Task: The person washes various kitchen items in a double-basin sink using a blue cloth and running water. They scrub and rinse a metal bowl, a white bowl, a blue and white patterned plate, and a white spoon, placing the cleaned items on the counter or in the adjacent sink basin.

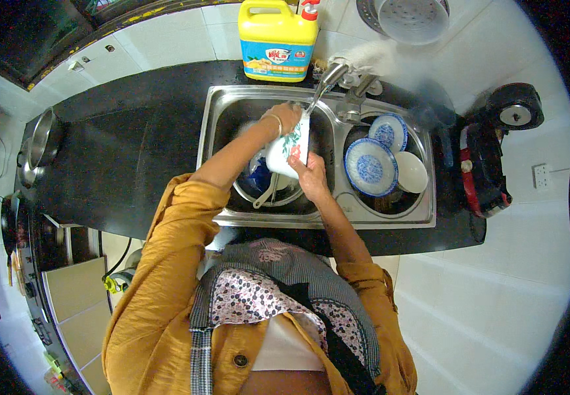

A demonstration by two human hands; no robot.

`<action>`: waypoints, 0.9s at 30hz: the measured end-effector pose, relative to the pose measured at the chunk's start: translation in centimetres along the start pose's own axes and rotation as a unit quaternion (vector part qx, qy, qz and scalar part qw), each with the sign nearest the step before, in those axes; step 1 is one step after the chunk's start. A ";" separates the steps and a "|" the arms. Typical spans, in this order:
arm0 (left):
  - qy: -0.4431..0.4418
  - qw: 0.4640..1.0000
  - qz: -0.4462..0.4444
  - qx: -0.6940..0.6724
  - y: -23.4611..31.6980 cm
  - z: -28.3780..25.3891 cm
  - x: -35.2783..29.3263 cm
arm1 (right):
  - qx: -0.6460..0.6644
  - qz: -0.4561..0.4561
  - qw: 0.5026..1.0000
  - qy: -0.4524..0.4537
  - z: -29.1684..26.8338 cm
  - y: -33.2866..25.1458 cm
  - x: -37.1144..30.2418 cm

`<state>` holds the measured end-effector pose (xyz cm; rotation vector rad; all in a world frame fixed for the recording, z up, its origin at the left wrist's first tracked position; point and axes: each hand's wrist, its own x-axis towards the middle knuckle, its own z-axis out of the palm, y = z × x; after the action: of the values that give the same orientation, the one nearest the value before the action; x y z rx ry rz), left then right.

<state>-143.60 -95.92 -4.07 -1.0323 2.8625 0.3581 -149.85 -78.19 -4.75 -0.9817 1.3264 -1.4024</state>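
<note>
The right hand (312, 178) clasps the floral bowl (284, 159) over the left basin (324, 139), the left hand (286, 120) at its far end, grip unclear; running water (310, 105) could make it slip onto dishes (259, 175) below.

Rolled mustard sleeves (173, 247), dark button (240, 361), floral-panelled checked apron (249, 296), pale bracelet (279, 125)

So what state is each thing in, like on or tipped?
Tap: on, water running.
Floral bowl: tipped, held.
Right hand: gripping the bowl.
Left hand: against the bowl.
Yellow jug: upright.
Big blue-patterned dish: face up.
Small blue-patterned dish: face up.
White bowl: way up unclear.
Pale utensil: lying slanted.
</note>
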 end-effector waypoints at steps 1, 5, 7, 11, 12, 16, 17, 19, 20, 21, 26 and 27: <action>0.060 0.998 -0.035 -0.002 0.9 1.0 -0.1 | 0.003 -0.004 1.000 0.011 -0.2 0.3 0.2; 0.290 0.957 -0.011 -0.016 7.1 0.9 -5.8 | 0.096 -0.014 0.995 0.019 -1.0 1.0 2.2; 0.184 0.970 -0.071 -0.142 5.0 0.6 -5.0 | -0.003 0.027 0.999 -0.033 -1.3 0.7 2.1; 0.239 0.895 -0.022 -0.376 0.0 1.4 -2.9 | -0.129 0.021 0.984 -0.118 -2.4 -1.1 1.8; 0.221 0.913 0.106 -0.327 -0.7 -0.1 -3.6 | -0.071 0.029 0.988 -0.137 -3.4 -1.2 2.4; 0.005 0.958 0.141 -0.249 -0.8 -4.8 -5.6 | -0.124 0.039 0.969 -0.209 -6.2 -3.6 5.0; -0.065 0.956 0.081 -0.276 -1.0 -5.3 -5.8 | -0.166 0.019 0.961 -0.222 -6.0 -3.7 5.6; -0.073 0.908 0.118 -0.396 -3.2 -1.9 -5.6 | -0.248 -0.025 0.935 -0.251 -5.6 -3.6 7.0; -0.094 0.860 0.131 -0.484 -3.8 -0.4 -5.5 | -0.288 0.002 0.926 -0.245 -5.3 -3.4 7.4; -0.090 0.843 0.101 -0.521 -3.2 -0.2 -5.8 | -0.367 -0.086 0.918 -0.126 -4.9 -2.6 7.3; 0.195 0.867 0.018 -0.458 1.0 2.4 -7.6 | -0.566 -0.132 0.804 0.126 1.6 0.8 4.7; 0.249 0.877 0.015 -0.411 1.7 2.4 -8.1 | -0.563 -0.175 0.790 0.169 1.7 1.6 4.8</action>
<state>-138.44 -89.03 -4.86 -1.3306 3.1980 1.6404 -149.19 -83.27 -6.43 -1.8746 2.4554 -0.9611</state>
